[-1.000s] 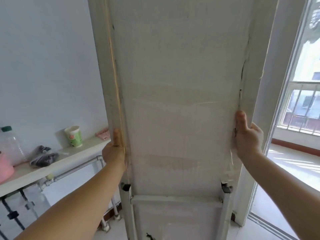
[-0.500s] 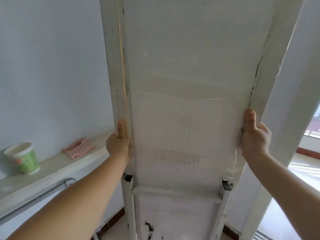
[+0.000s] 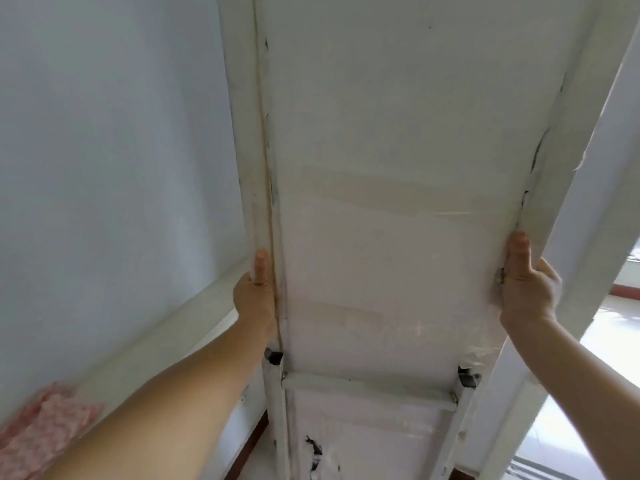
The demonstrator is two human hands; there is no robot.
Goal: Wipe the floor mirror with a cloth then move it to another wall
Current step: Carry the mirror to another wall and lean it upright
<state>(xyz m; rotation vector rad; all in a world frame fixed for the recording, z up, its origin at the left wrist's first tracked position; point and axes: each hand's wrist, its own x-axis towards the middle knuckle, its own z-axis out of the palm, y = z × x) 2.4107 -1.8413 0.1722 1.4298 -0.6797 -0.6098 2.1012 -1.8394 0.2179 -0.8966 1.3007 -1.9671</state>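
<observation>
Floor mirror filling the middle of the view, back side turned toward the camera, standing tall and leaning slightly, glass face not showing. White backing panel looking worn: yellowish stains running in bands across it, dark cracks along the right seam, a brownish line down the left seam, torn black patches near the bottom. White metal stand folded against the lower back, its crossbar spanning between two black-capped hinges. Left hand wrapping the left frame edge, thumb lying flat along the rail, grip closed firmly on it. Right hand clasping the right frame edge the same way, thumb pointing up, fingers curling behind out of sight. Pink patterned cloth lying on the white ledge at lower left, well apart from both hands. Pale wall sitting just beside the mirror's left edge.
</observation>
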